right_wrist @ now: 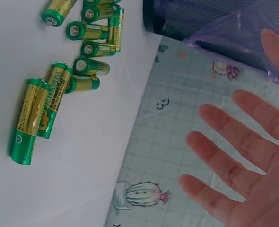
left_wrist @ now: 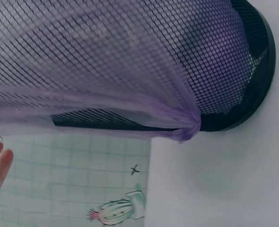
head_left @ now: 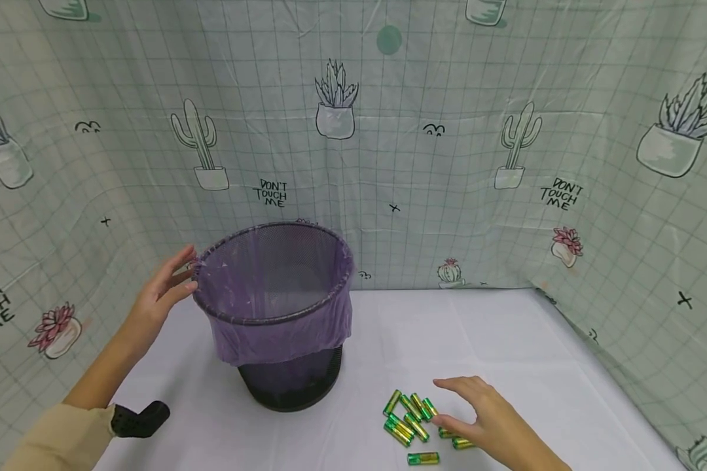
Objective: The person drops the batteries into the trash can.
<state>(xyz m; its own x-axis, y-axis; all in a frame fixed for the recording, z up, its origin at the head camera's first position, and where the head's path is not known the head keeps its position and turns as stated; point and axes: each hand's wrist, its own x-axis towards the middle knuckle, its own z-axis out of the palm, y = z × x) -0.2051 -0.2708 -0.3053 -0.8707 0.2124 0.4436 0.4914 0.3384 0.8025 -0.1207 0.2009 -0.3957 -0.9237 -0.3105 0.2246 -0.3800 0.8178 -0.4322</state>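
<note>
A black mesh wastebasket (head_left: 289, 386) lined with a purple bin bag (head_left: 283, 340) stands left of centre on the white table. At its left rim is my left hand (head_left: 163, 288), thumb and fingertips spread and appearing to touch the edge. In the left wrist view, only some fingertips (left_wrist: 0, 163) show beside the bag (left_wrist: 130, 61). Several green and gold batteries (head_left: 415, 427) lie in a loose group right of the basket. My right hand (head_left: 486, 418) hovers beside them with fingers spread, holding nothing; it partly hides the rightmost ones.
A patterned curtain (head_left: 389, 163) with cactus drawings hangs behind and along both sides of the white table (head_left: 448, 340). A black wrist-worn device (head_left: 141, 420) juts from the left sleeve (head_left: 65, 438).
</note>
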